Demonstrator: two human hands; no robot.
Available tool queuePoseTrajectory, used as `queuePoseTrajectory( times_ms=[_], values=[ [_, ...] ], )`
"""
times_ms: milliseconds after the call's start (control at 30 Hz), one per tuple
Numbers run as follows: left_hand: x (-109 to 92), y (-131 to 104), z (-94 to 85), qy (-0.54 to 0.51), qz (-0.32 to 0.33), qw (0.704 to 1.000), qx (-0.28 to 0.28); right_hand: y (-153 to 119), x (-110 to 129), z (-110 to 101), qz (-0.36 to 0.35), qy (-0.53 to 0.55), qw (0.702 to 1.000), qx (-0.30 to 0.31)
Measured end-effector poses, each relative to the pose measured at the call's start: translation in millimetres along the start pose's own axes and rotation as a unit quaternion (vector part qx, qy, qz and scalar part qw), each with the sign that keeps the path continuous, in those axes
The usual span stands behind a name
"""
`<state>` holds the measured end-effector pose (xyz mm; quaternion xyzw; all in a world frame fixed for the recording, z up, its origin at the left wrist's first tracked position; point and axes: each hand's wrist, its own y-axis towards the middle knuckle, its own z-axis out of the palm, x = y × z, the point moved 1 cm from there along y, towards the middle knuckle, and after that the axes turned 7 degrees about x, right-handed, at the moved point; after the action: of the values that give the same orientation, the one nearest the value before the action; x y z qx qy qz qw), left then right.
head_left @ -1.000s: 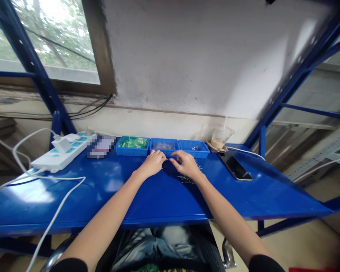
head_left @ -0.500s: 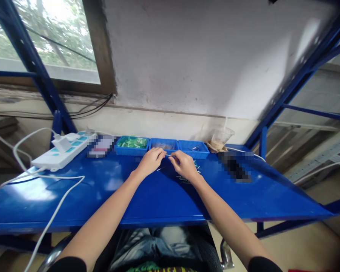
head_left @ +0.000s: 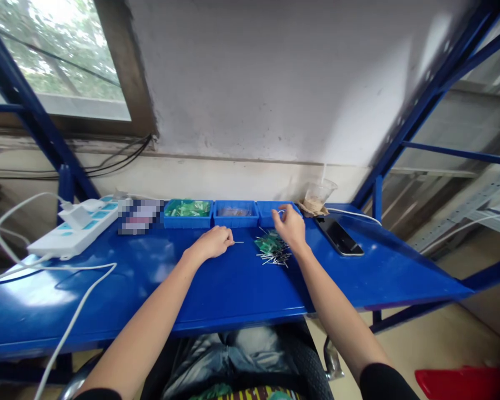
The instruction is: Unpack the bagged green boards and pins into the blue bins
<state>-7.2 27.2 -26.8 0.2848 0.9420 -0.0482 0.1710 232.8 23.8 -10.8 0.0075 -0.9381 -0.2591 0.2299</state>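
Observation:
My left hand (head_left: 214, 242) is closed in a pinch over the blue table, left of centre, with a thin stick-like piece (head_left: 239, 242) pointing right from its fingertips. My right hand (head_left: 290, 223) is at the front edge of the right blue bin (head_left: 266, 213), fingers bent together near its opening; what they hold is too small to make out. Just left of and below that hand lies a pile of thin metal pins (head_left: 275, 258) with green pieces (head_left: 269, 243). The middle bin (head_left: 235, 224) holds small clear or brownish pieces, and the left bin (head_left: 187, 224) holds green ones.
A white power strip (head_left: 79, 230) with cables lies at the left, beside a blurred flat object (head_left: 140, 216). At the right are a black phone (head_left: 340, 237) and a plastic cup (head_left: 319, 193) on brown material. Blue frame posts stand at both sides.
My hands have come apart: the left moved slightly left and down, the right moved up and right to the right bin. The pile of pins shows more fully. The view has shifted a little.

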Motion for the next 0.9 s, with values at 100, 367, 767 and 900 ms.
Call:
queuePoseTrajectory(
  times_ms=[100,367,767,900],
  values=[
    [-5,3,-2.3,-0.012,0.01,0.999,-0.028,-13,28,12,-0.179,0.057,0.977,0.101],
    [-14,2,-10.1,-0.068,0.05,0.99,-0.115,-26,51,20,-0.278,0.047,0.951,0.124],
    [-30,1,-7.5,-0.108,0.052,0.977,-0.178,-19,42,16,-0.211,0.054,0.973,0.081],
    [-28,7,0.3,-0.127,0.034,0.974,-0.184,-20,44,9,-0.259,0.042,0.961,0.09]
  ],
)
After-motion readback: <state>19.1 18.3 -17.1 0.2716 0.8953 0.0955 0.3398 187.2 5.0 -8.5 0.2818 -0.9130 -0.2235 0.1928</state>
